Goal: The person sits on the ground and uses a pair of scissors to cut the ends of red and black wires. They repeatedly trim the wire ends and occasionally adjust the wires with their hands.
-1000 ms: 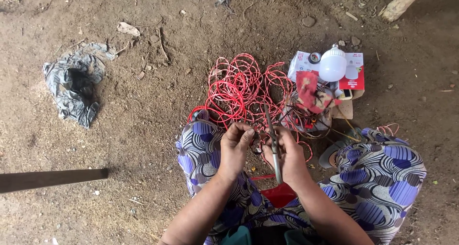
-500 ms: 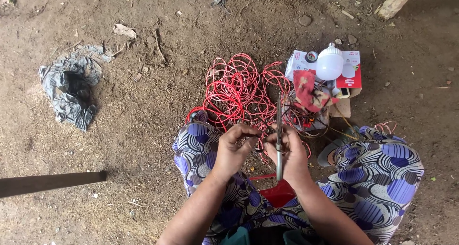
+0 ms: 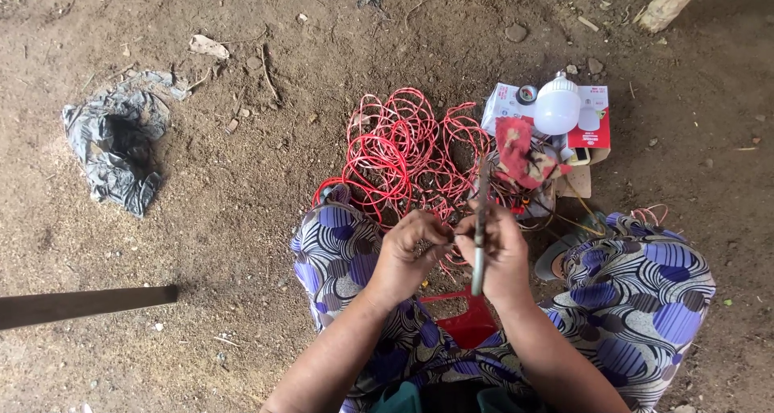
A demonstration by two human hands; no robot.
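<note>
We look down at our two hands held together over our lap. Our right hand (image 3: 506, 256) has its fingers closed round a thin metal blade (image 3: 480, 227), which stands upright, tip at twelve o'clock. Our left hand (image 3: 407, 256), at nine o'clock of the blade, pinches its fingers together on a red wire (image 3: 451, 237) just beside it. A tangle of red wire (image 3: 403, 151) lies on the dirt floor (image 3: 242, 219) at twelve o'clock, with a white bulb (image 3: 557, 106) at two o'clock.
</note>
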